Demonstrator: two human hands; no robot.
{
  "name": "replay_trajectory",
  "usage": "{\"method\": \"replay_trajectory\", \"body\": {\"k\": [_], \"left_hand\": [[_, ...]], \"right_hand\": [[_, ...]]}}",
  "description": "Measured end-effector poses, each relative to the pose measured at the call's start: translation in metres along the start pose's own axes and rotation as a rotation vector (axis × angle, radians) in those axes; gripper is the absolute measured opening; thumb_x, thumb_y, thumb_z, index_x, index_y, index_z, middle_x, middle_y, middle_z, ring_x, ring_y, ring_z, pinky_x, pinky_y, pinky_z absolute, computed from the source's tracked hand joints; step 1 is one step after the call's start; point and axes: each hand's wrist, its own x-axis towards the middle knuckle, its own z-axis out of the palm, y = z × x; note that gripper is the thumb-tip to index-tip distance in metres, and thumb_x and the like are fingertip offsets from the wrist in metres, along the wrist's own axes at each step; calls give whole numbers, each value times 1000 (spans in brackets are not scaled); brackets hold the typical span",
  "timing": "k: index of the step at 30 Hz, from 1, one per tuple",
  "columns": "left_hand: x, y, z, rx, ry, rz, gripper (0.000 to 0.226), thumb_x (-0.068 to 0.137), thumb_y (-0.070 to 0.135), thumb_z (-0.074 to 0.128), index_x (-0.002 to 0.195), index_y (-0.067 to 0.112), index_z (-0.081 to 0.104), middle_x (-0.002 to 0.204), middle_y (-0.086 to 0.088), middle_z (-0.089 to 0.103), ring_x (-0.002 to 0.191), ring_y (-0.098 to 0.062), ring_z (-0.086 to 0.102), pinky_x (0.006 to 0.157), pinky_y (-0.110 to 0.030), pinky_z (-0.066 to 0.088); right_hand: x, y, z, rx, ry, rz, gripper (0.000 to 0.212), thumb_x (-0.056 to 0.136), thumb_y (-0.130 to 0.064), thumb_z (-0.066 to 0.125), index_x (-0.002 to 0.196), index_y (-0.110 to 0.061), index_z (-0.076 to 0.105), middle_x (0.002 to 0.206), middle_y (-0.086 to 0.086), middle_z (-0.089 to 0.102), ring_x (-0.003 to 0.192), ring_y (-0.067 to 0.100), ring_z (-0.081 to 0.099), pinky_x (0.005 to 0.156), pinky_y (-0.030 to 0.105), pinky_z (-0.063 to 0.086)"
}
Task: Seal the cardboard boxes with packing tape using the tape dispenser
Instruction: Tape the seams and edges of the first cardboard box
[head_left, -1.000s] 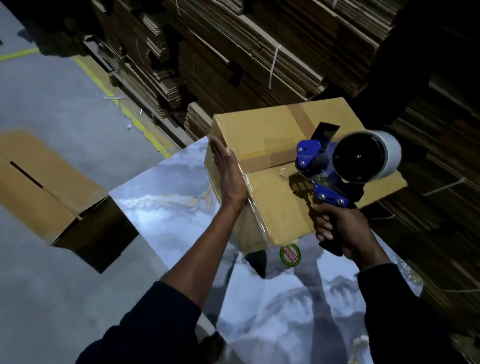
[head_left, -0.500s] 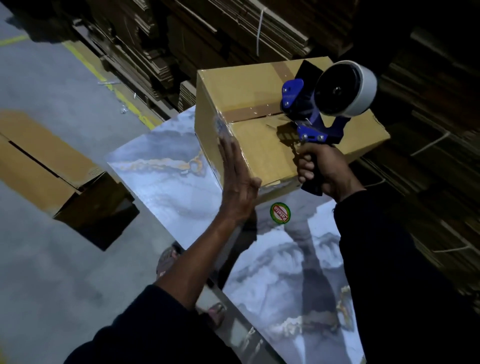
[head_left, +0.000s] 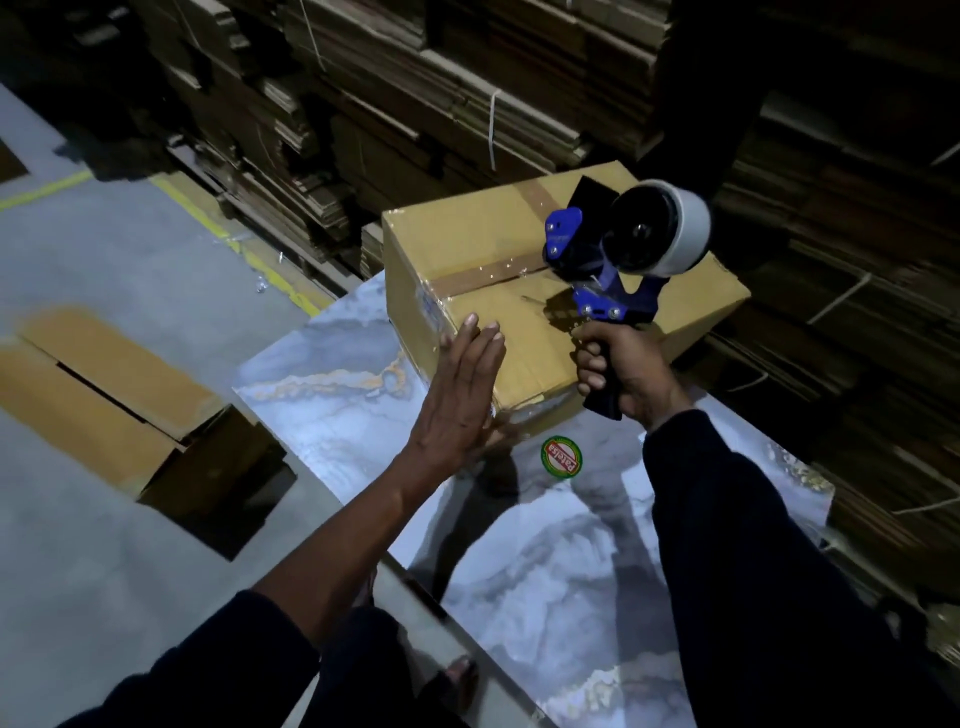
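a wall of flattened cardboard stacks (head_left: 467, 93), bundled with pale string, filled the back and right of the view. a grey concrete floor (head_left: 104, 571) with yellow painted lines spread across the left. on the floor lay one opened-out cardboard carton (head_left: 119, 395), flat and brown. a glossy, marble-patterned worktop (head_left: 545, 571) ran from the centre toward the lower right, carrying one round green and red sticker (head_left: 561, 456).

one closed cardboard box (head_left: 467, 244) sat at the far end of the worktop, with strips of brown packing tape crossing its top. one tape dispenser (head_left: 618, 249), blue-framed with a white roll of tape, stood tilted over the middle of the box top, its front end at the taped seam.

two hands were visible, both with dark sleeves. the left hand (head_left: 457, 395) was spread flat, fingers straight and close together, its palm pressed against the near left side of the box, fingertips reaching just above the top edge. the right hand (head_left: 623, 374) was wrapped tightly round the dispenser's dark handle, fingers curled fully about it, just in front of the box's near edge. whether tape was feeding from the roll could not be told.
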Motion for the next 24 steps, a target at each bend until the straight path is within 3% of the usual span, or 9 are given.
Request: {"method": "replay_trajectory", "body": {"k": [2, 3, 5, 8, 13, 16, 19, 21, 24], "left_hand": [[8, -3, -16, -80, -98, 32, 112, 88, 69, 65, 159, -8, 22, 169, -22, 20, 159, -42, 9, 127, -63, 10], [17, -5, -24, -125, -143, 19, 111, 92, 76, 49, 160, -7, 19, 171, -19, 17, 160, -38, 5, 128, -61, 7], [41, -18, -30, -131, -189, -36, 96, 101, 72, 30, 162, -1, 18, 172, -16, 17, 161, -30, 2, 129, -57, 4], [95, -52, -26, 13, -274, -152, 91, 102, 72, 19, 162, 3, 25, 170, -16, 24, 161, -29, 2, 129, -54, -1], [196, -116, 4, 222, -514, -269, 92, 101, 72, 29, 165, 10, 7, 173, -16, 2, 159, -36, -9, 125, -55, -10], [244, -143, 25, 194, -550, -302, 95, 98, 76, 32, 163, 8, 18, 169, -19, 22, 157, -38, 18, 125, -58, 12], [288, -151, 51, 140, -575, -311, 79, 99, 73, 37, 142, 7, 47, 141, -21, 58, 125, -39, 58, 97, -50, 47], [311, -143, 68, 109, -585, -303, 71, 100, 70, 40, 129, 7, 53, 130, -20, 64, 114, -39, 64, 82, -43, 48], [326, -127, 89, 151, -558, -264, 71, 101, 69, 37, 131, 5, 50, 128, -21, 63, 111, -41, 65, 81, -43, 50]], "right_hand": [[-1, -2, -2, 34, -7, 16, 41, 93, -17, 60, 57, -21, 40, 47, -2, 31, 38, 17, 26, 44, 29, 30], [-1, -3, -3, 55, -12, 25, 41, 94, -17, 60, 58, -21, 40, 47, -2, 31, 37, 17, 27, 44, 29, 31], [-1, -6, -6, 102, -14, 40, 40, 94, -17, 60, 59, -21, 40, 46, -2, 32, 37, 16, 28, 44, 28, 32], [3, -11, -11, 138, -12, 61, 40, 94, -16, 59, 59, -20, 39, 46, -2, 31, 37, 17, 26, 48, 32, 27], [14, -28, -21, 161, 61, 87, 42, 97, -15, 57, 60, -18, 38, 48, 0, 30, 38, 17, 26, 50, 34, 24], [20, -42, -28, 197, 126, 80, 41, 98, -14, 54, 60, -18, 38, 48, 1, 30, 37, 17, 26, 51, 35, 23], [22, -58, -33, 267, 193, 48, 39, 97, -14, 54, 61, -17, 39, 48, 1, 30, 38, 17, 25, 50, 34, 24], [20, -67, -37, 301, 236, 19, 40, 96, -14, 54, 60, -17, 39, 48, 1, 29, 37, 17, 26, 48, 34, 26], [13, -79, -42, 335, 289, -23, 39, 96, -14, 53, 59, -17, 40, 48, 2, 28, 36, 18, 26, 48, 34, 26]]}}
